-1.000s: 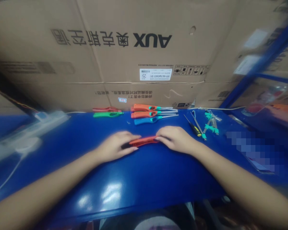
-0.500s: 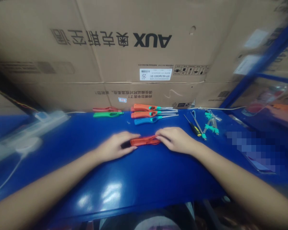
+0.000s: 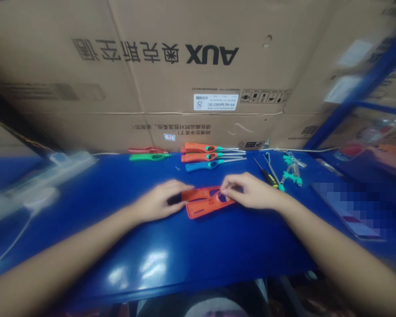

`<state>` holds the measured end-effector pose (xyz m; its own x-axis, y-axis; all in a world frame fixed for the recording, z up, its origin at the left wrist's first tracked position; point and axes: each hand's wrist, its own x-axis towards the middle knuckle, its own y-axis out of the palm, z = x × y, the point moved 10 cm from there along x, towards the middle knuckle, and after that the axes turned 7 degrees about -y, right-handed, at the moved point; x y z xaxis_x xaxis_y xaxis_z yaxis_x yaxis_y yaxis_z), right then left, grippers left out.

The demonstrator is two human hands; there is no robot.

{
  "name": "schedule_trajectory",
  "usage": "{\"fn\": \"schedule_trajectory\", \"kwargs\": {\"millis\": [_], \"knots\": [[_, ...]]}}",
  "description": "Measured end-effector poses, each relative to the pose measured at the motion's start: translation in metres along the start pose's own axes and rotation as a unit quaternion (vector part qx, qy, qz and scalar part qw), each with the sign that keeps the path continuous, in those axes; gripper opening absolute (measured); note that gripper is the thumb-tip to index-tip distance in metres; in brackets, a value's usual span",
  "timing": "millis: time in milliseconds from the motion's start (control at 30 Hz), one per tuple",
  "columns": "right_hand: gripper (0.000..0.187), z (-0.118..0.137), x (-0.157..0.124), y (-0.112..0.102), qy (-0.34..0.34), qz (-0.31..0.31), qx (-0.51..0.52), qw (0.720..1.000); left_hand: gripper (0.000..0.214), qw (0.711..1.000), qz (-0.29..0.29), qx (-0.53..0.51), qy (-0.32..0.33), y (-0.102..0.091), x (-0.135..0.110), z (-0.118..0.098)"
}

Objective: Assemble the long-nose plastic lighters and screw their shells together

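Note:
An orange plastic lighter casing lies in two halves on the blue table (image 3: 191,246). My left hand (image 3: 160,201) presses the far half (image 3: 198,193) down at its left end, fingers curled on it. My right hand (image 3: 251,190) pinches the right end of the near half (image 3: 206,207), which is swung out toward me and shows its hollow inside.
Two orange and one blue stick lighters (image 3: 207,157) lie in a row behind my hands, a red and a green one (image 3: 148,153) to their left. Screwdrivers and teal parts (image 3: 282,172) lie at the right. A big cardboard box (image 3: 185,70) walls the back.
The orange casing was one closed piece between my hands. Now it is split, and my right hand has swung the near half out toward me.

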<state>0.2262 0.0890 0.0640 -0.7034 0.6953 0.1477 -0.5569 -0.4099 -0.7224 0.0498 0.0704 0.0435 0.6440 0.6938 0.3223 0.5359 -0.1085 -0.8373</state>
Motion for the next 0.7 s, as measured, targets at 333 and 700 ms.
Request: {"fn": "schedule_trajectory", "kwargs": {"millis": [333,700], "knots": [[0.018,0.003,0.003,0.027,-0.045,0.077,-0.162,0.983,0.041,1.000,0.005,-0.003,-0.004,0.000,0.000,0.001],[0.012,0.009,0.003,0.027,-0.110,0.057,-0.188,0.974,0.037,1.000,0.013,0.000,0.021,-0.001,0.000,-0.007]]}}
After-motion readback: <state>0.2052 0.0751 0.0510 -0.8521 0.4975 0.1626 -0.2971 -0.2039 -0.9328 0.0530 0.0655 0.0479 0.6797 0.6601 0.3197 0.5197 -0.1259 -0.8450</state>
